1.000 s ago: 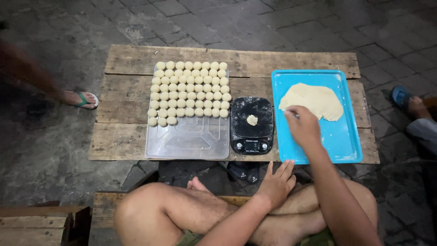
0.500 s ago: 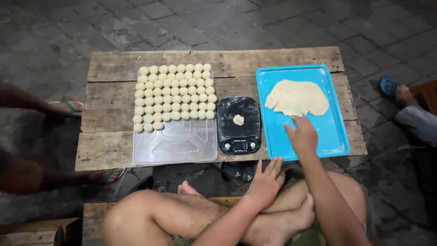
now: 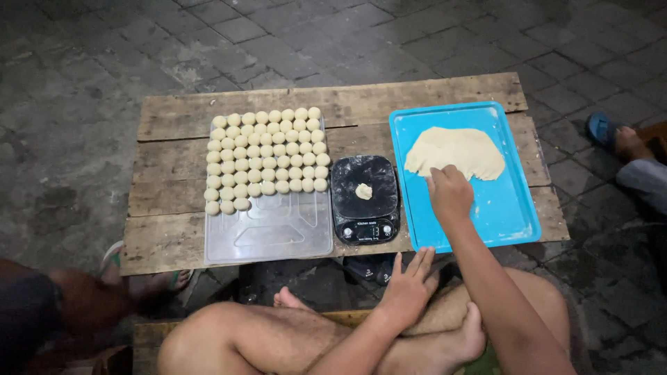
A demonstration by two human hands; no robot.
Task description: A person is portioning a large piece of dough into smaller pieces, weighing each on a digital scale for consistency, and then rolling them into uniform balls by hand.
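Right hand (image 3: 450, 193) is down on the blue tray (image 3: 511, 208), fingers curled at the near edge of the flat dough slab (image 3: 455, 151); whether the grip has pinched any dough, I cannot tell. Left hand (image 3: 408, 290) lies open and empty on the crossed legs, fingers spread. Left of the tray on the wooden worktop (image 3: 174, 229) sits a black kitchen scale (image 3: 365, 200) with one small dough piece (image 3: 363, 191) on top. Further left, rows of dough balls (image 3: 267, 158) fill the far half of a clear plastic sheet (image 3: 271, 232).
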